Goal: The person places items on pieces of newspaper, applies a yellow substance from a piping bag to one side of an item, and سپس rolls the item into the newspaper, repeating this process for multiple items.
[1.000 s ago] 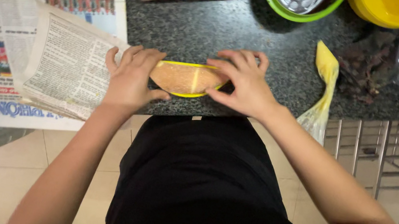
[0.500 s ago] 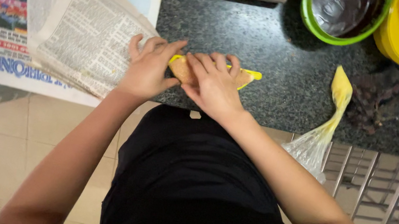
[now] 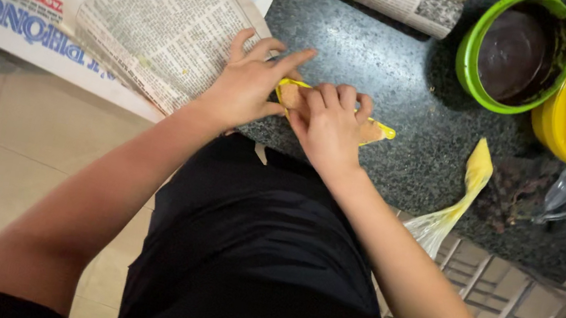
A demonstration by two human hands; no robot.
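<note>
Both hands press a flat, yellow-edged tan piece (image 3: 372, 130) against the dark granite counter (image 3: 390, 69). The right hand (image 3: 331, 125) lies fingers-down on it; the left hand (image 3: 249, 84), at its 9 o'clock, pinches the near end, fingers spread. The step appears to be flattening or folding. A further press calls for steady, even downward pressure. Newspaper (image 3: 161, 16) lies at 10 o'clock, a green bowl (image 3: 469, 52) at 2 o'clock, a yellow bag (image 3: 476, 172) at 3 o'clock.
</note>
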